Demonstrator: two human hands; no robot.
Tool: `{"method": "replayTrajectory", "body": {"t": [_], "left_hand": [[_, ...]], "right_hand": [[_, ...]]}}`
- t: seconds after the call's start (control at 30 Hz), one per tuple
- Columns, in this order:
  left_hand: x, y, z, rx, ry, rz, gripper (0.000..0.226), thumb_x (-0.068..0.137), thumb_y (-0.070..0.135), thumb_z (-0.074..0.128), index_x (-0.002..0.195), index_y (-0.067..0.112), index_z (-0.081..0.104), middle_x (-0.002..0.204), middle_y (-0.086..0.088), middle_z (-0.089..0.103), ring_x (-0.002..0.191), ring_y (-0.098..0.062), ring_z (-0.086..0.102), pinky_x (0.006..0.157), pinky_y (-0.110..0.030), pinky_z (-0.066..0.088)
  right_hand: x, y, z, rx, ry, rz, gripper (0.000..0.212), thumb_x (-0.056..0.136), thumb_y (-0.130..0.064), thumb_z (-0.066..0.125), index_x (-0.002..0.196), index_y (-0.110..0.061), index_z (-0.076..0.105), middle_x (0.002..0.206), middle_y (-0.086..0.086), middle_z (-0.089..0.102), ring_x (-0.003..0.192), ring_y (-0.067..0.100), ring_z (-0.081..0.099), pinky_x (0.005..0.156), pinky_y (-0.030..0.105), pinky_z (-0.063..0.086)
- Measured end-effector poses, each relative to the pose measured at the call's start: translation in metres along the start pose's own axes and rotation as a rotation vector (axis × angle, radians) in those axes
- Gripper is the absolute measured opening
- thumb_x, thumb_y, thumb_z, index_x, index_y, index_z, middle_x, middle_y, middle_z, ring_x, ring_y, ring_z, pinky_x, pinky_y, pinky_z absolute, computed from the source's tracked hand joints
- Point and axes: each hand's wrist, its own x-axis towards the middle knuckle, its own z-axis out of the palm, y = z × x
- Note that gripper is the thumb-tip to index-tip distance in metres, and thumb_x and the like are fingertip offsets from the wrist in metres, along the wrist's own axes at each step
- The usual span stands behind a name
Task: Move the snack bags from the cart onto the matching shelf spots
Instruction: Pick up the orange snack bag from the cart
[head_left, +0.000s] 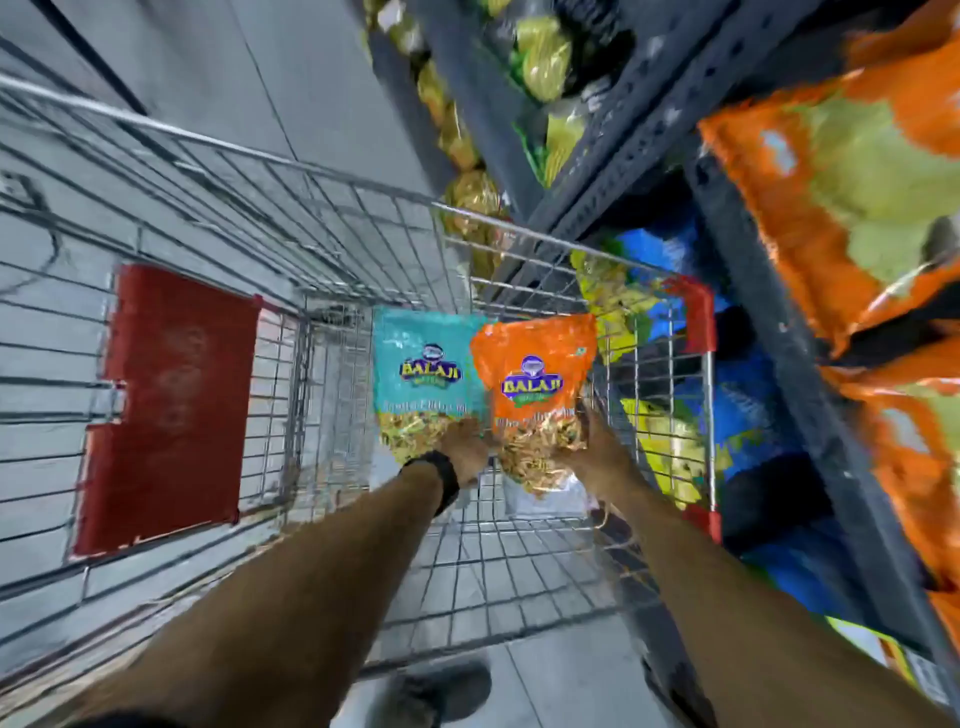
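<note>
Both forearms are bare from the bottom edge of the picture up to the wrists, with no sleeve over them. The left hand has a black band around its wrist, broad and plain, most likely a watch or strap whose face cannot be made out, while the right hand and its wrist carry nothing that shows. Below, between the two arms, the toe of a dark grey shoe stands on the floor, blurred, and a second dark shape at the lower right may be the other one
</note>
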Motion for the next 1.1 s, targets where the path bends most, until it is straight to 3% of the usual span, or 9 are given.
{"method": "replayTrajectory", "body": {"t": [0.1,0.23,0.33,0.43,0.53,0.67,0.8,0.97,1.1], "left_hand": [[0.024,-0.009,0.018,-0.118,-0.051,-0.054,0.002,0.095,0.026,0.059,0.096,0.026,0.058,0.127,-0.011,0.069,0.115,-0.029,0.067,0.1,-0.039,0.056],[0.02,-0.007,0.032,-0.307,-0.076,-0.109,0.027,0.106,0.019,0.048,0.083,0.022,0.062,0.105,0.002,0.07,0.092,-0.017,0.061,0.095,-0.037,0.05],[0.012,-0.005,0.029,-0.298,-0.143,-0.058,0.022,0.105,0.008,0.046,0.09,0.019,0.056,0.135,-0.013,0.063,0.082,-0.011,0.057,0.083,-0.035,0.049],[-0.009,0.003,0.02,-0.331,-0.16,-0.054,0.014,0.103,0.009,0.053,0.104,0.022,0.057,0.103,-0.003,0.065,0.08,-0.011,0.058,0.073,-0.03,0.056],[-0.039,0.013,0.009,-0.278,-0.194,0.048,0.022,0.105,0.004,0.047,0.123,0.013,0.055,0.109,-0.004,0.062,0.082,-0.009,0.059,0.053,-0.013,0.055],[-0.094,0.026,-0.009,-0.306,-0.258,0.11,0.019,0.103,0.009,0.055,0.109,0.023,0.066,0.119,-0.006,0.074,0.114,-0.028,0.067,0.103,-0.043,0.055],[-0.172,0.042,-0.023,-0.291,-0.227,0.253,0.029,0.097,0.008,0.063,0.115,0.03,0.07,0.111,0.002,0.079,0.108,-0.027,0.07,0.093,-0.047,0.052],[-0.296,0.061,-0.014,-0.148,-0.136,0.577,0.021,0.097,0.011,0.063,0.111,0.027,0.061,0.074,0.021,0.073,0.066,0.007,0.068,0.064,-0.023,0.048],[-0.398,0.08,0.024,-0.093,-0.196,0.89,0.042,0.084,0.01,0.078,0.12,0.026,0.065,0.108,0.006,0.08,0.095,-0.01,0.074,0.076,-0.027,0.061]], "right_hand": [[0.006,-0.006,0.003,-0.014,-0.021,0.066,0.105,0.053,-0.057,0.09,0.143,-0.02,0.051,0.135,0.008,0.07,0.119,0.034,0.068,0.099,0.052,0.057],[0.0,-0.019,0.0,0.085,-0.039,0.109,0.054,0.083,-0.026,0.083,0.13,-0.022,0.058,0.117,0.008,0.074,0.091,0.026,0.069,0.077,0.041,0.057],[-0.006,-0.025,-0.006,0.12,-0.054,0.146,0.048,0.083,-0.018,0.083,0.126,-0.019,0.063,0.122,0.008,0.075,0.106,0.029,0.07,0.096,0.052,0.058],[-0.022,-0.033,-0.014,0.227,-0.107,0.181,0.04,0.085,-0.012,0.081,0.123,-0.012,0.068,0.114,0.003,0.073,0.095,0.018,0.067,0.076,0.035,0.053],[-0.047,-0.042,-0.02,0.349,-0.133,0.217,0.05,0.081,-0.015,0.085,0.127,-0.013,0.066,0.121,0.005,0.074,0.093,0.017,0.066,0.071,0.031,0.048],[-0.098,-0.067,-0.038,0.486,-0.161,0.12,0.065,0.059,-0.027,0.096,0.118,-0.017,0.07,0.127,0.01,0.075,0.117,0.029,0.069,0.107,0.051,0.052],[-0.17,-0.09,-0.065,0.65,-0.133,-0.035,0.096,0.055,-0.04,0.101,0.139,-0.015,0.061,0.139,0.006,0.069,0.129,0.027,0.064,0.115,0.053,0.045],[-0.29,-0.108,-0.119,0.846,-0.069,-0.298,0.02,0.089,0.004,0.072,0.106,-0.008,0.073,0.089,0.001,0.082,0.082,0.017,0.075,0.078,0.031,0.057],[-0.386,-0.1,-0.177,0.886,0.048,-0.55,0.012,0.089,0.002,0.073,0.097,-0.007,0.072,0.089,0.001,0.08,0.08,0.016,0.073,0.068,0.022,0.058]]}}
